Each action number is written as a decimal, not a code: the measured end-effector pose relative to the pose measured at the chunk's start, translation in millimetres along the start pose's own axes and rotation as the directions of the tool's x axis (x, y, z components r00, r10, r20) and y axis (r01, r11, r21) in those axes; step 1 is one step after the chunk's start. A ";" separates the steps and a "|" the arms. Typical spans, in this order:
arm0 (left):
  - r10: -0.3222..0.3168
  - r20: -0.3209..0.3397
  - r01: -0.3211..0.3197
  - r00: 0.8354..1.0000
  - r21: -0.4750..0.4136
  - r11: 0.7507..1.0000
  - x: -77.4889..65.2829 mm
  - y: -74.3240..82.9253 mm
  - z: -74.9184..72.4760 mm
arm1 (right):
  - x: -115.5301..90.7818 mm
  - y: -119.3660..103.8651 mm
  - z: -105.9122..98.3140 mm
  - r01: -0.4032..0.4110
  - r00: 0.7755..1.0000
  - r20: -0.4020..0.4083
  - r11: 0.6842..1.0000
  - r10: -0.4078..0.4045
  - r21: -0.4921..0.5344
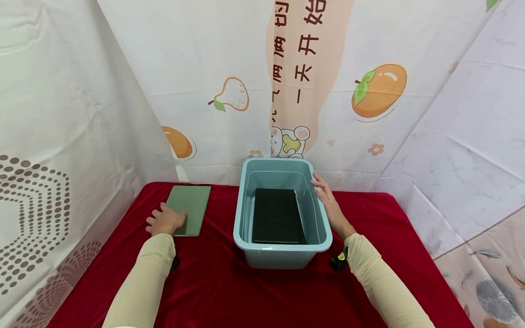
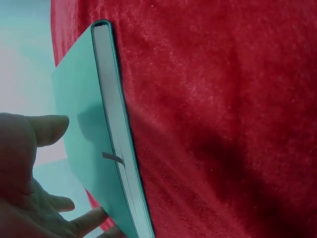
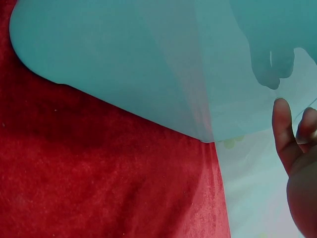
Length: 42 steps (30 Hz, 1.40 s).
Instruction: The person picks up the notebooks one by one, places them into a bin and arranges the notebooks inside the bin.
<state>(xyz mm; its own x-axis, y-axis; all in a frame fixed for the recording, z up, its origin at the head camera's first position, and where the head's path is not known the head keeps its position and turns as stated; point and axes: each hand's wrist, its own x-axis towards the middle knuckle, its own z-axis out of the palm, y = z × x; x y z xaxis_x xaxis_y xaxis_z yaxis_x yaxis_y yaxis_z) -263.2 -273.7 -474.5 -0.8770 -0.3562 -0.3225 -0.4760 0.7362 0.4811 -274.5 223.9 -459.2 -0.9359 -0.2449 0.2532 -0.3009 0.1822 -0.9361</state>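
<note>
A green hardcover notebook lies flat on the left part of the red cloth. My left hand is over its near left side, fingers spread toward the left edge. In the left wrist view the thumb hovers by the cover of the notebook, and a short ribbon marker sticks out of its pages. A light blue plastic bin stands at mid-table, holding a black flat rectangular item. My right hand is alongside the bin's right wall, extended fingers right at the rim.
Red velvet cloth covers the table. Printed white curtains hang behind it and along both sides, close to the bin's far end. Small dark objects, one with a yellow mark, show beside each wrist.
</note>
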 end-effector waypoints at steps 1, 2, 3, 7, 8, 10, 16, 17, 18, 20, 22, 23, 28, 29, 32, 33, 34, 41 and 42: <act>-0.003 -0.002 0.003 1.000 -0.003 1.000 0.1 -0.3 0.2 | 0.0 0.1 -0.1 0.000 1.000 0.001 1.000 0.000 0.000; -0.007 -0.004 0.007 1.000 -0.007 1.000 0.2 -0.6 0.6 | -0.1 0.2 -0.2 0.000 1.000 0.001 1.000 0.000 -0.001; -0.009 -0.006 0.009 1.000 -0.012 1.000 0.7 -1.3 1.2 | -0.2 0.4 -0.3 0.000 1.000 0.000 1.000 0.000 -0.001; -0.011 0.001 0.011 1.000 -0.021 1.000 0.3 -3.2 3.0 | -1.4 0.8 -0.2 -0.004 1.000 -0.004 1.000 0.004 -0.003; -0.012 0.006 0.012 1.000 -0.023 1.000 0.3 -3.7 3.4 | -1.8 0.6 -0.1 -0.004 1.000 -0.006 1.000 0.004 -0.002; -0.014 0.012 0.014 1.000 -0.024 1.000 0.4 -4.8 4.0 | -2.0 0.4 0.1 -0.006 1.000 -0.005 1.000 0.006 -0.004; -0.013 -0.008 0.013 1.000 -0.018 1.000 1.7 -6.2 4.3 | -1.0 -0.4 0.3 0.000 1.000 -0.010 1.000 0.000 0.003; -0.015 -0.017 0.015 1.000 -0.017 1.000 1.8 -6.0 3.8 | -0.9 -0.5 0.5 0.000 1.000 -0.012 1.000 0.000 0.003; -0.020 -0.028 0.020 0.999 -0.018 1.000 1.6 -5.7 3.5 | -0.8 -0.6 0.6 -0.001 1.000 -0.012 1.000 0.001 0.001; -0.034 -0.050 0.033 0.998 -0.020 0.999 1.4 -5.1 2.5 | -0.6 -0.7 0.9 -0.003 1.000 -0.010 1.000 0.003 -0.001; -0.052 -0.068 0.050 0.996 -0.022 0.998 0.6 -4.2 1.0 | -0.6 -0.5 1.0 -0.005 1.000 -0.008 1.000 0.005 0.001; -0.061 -0.074 0.059 0.995 -0.024 0.998 0.5 -4.1 0.5 | -0.6 -0.4 1.0 -0.004 1.000 -0.007 1.000 0.004 0.003; -0.096 -0.092 0.094 0.991 -0.027 0.995 0.0 -4.9 -2.8 | -0.6 -0.5 1.3 -0.001 1.000 -0.001 1.000 0.001 0.007; -0.100 -0.096 0.098 0.990 -0.032 0.995 0.2 -5.3 -3.6 | -0.6 -0.9 1.4 -0.001 1.000 -0.001 1.000 0.001 0.006; -0.098 -0.115 0.093 0.988 -0.051 0.994 1.7 -6.5 -6.5 | -0.7 -2.1 1.3 -0.003 1.000 -0.004 1.000 0.003 0.004; -0.093 -0.124 0.087 0.988 -0.056 0.995 2.5 -7.0 -7.1 | -0.7 -2.3 1.1 -0.003 1.000 -0.006 1.000 0.003 0.002; -0.086 -0.130 0.079 0.988 -0.059 0.995 3.0 -7.4 -7.6 | -0.7 -2.4 1.0 -0.004 1.000 -0.008 1.000 0.004 -0.001; -0.037 -0.126 0.028 0.991 -0.069 0.997 3.8 -12.4 -8.3 | -0.2 -1.1 0.7 0.001 1.000 -0.005 1.000 -0.001 0.002; -0.033 -0.121 0.024 0.992 -0.073 0.997 3.8 -12.8 -8.6 | -0.3 -1.1 0.8 0.001 1.000 -0.006 1.000 -0.001 0.005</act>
<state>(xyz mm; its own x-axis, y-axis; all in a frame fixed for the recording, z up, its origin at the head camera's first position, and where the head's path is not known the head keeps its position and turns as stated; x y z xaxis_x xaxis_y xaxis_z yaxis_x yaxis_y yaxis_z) -261.0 -289.4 -474.9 -0.8622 -0.4475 -0.2373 -0.5008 0.6831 0.5316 -273.7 223.0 -458.5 -0.9367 -0.2395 0.2555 -0.3008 0.1768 -0.9371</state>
